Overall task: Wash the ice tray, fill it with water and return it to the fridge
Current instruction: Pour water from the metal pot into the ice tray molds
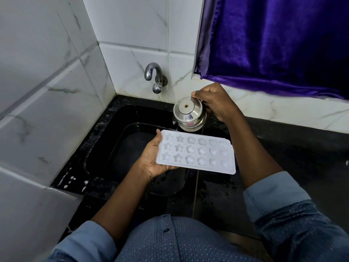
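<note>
A white ice tray [196, 152] with star, flower and heart moulds is held level over the right edge of the black sink [120, 148]. My left hand [153, 157] grips its left end, thumb on the rim and fingers underneath. Just behind the tray, my right hand [215, 103] holds a small glass kettle with a steel lid [188, 114], thumb on the lid's rim, spout pointing left toward the tray's far edge. No water stream is visible.
A steel tap [154, 78] juts from the white tiled wall above the sink's back corner. Wet black countertop [283, 148] extends to the right. A purple curtain [273, 44] hangs over the wall at upper right. White tiled wall closes off the left.
</note>
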The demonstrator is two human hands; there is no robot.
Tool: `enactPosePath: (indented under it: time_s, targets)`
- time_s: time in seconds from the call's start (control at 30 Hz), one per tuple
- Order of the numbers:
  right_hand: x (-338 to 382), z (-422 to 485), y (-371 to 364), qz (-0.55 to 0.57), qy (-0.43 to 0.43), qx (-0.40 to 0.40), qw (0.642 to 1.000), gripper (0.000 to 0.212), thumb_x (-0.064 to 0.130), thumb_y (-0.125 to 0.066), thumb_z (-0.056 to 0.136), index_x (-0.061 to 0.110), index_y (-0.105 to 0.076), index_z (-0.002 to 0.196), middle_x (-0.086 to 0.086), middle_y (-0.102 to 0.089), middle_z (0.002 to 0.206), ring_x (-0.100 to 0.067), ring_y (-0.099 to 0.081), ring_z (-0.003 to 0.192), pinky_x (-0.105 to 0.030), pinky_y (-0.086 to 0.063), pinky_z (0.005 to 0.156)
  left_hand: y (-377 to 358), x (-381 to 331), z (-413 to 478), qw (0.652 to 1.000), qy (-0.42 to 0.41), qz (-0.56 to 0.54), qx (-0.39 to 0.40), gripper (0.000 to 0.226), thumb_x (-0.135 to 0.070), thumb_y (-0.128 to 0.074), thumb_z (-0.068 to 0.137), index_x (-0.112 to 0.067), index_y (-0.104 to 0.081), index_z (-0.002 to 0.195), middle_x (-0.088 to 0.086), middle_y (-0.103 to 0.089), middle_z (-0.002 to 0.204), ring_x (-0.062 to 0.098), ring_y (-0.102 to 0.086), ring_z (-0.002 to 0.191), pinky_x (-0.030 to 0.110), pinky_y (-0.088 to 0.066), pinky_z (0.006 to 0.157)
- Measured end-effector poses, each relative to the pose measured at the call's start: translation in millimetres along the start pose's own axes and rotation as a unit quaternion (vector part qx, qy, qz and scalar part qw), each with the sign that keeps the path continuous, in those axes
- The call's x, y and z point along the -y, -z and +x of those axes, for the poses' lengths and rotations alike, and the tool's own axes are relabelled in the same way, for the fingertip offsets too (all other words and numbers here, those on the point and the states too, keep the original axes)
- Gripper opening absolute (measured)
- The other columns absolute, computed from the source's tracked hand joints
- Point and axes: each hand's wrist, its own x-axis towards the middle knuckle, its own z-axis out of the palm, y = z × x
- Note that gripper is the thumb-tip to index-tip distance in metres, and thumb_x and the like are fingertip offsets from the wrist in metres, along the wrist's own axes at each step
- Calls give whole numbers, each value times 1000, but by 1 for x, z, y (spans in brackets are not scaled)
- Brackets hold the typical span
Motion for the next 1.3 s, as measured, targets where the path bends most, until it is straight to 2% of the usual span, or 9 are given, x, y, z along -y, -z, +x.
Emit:
enactPosePath:
  time_s: [0.1,0.23,0.37,0.57,0.7,0.83,1.0,1.1,1.3]
  targets:
    - [2,2,-4,-6,4,15,1000,65,39,-77,79,-23,-61,86,-19,-52,75,-26,-38,61,-33,-31,58,1,1,2,1000,4,1,6,86,-80,-34,98,-11,-62,142,21,-63,145,43,-64,129,64,-44,108]
    - [6,3,-8,-16,11,22,1000,59,31,-74,85,-26,-58,85,-15,-43,69,-13,-33,48,-23,-27,48,5,2,6,1000,9,6,9,90,-82,-34,97,-13,-58,148,20,-61,148,44,-57,137,65,-37,117]
    - [7,3,-9,-31,15,30,999,60,29,-73,88,-28,-54,83,-13,-41,69,-11,-31,47,-22,-26,47,8,1,9,1000,10,7,11,90,-83,-33,96,-13,-60,146,20,-58,151,45,-52,142,67,-28,122]
    - [5,6,-7,-47,15,38,998,64,37,-76,83,-24,-57,82,-15,-49,72,-24,-38,60,-32,-32,60,9,-1,10,1000,8,-1,26,91,-83,-34,96,-13,-57,150,20,-59,150,45,-52,141,67,-33,120]
    - [3,8,-6,-62,17,42,997,68,41,-76,81,-25,-58,84,-16,-52,74,-26,-43,69,-38,-32,66,5,-2,8,1000,8,-3,20,90,-83,-34,96,-13,-60,146,20,-61,148,44,-55,138,65,-43,110]
    - [3,10,-5,-78,22,41,996,56,36,-75,85,-20,-65,81,-16,-52,71,-24,-43,67,-33,-36,65,3,-2,7,1000,6,6,9,86,-82,-34,96,-13,-67,137,20,-65,143,42,-65,126,62,-50,99]
    - [2,13,-3,-86,18,37,995,47,26,-74,91,-10,-59,65,-11,-45,66,-23,-38,63,-32,-34,64,3,-2,5,1000,3,10,2,85,-81,-33,97,-14,-66,137,19,-66,142,41,-67,124,61,-50,99]
    - [2,14,-1,-89,15,35,995,50,28,-74,90,-13,-57,67,-11,-46,67,-24,-39,65,-33,-34,66,3,-2,5,1000,3,7,0,85,-81,-33,98,-14,-64,140,20,-65,142,41,-68,123,61,-51,98]
    - [3,13,2,-94,9,29,995,56,25,-74,92,-23,-52,76,-11,-39,66,-17,-33,52,-20,-33,50,3,-3,5,1000,7,0,2,86,-81,-33,97,-13,-65,139,20,-65,143,43,-64,129,64,-47,105]
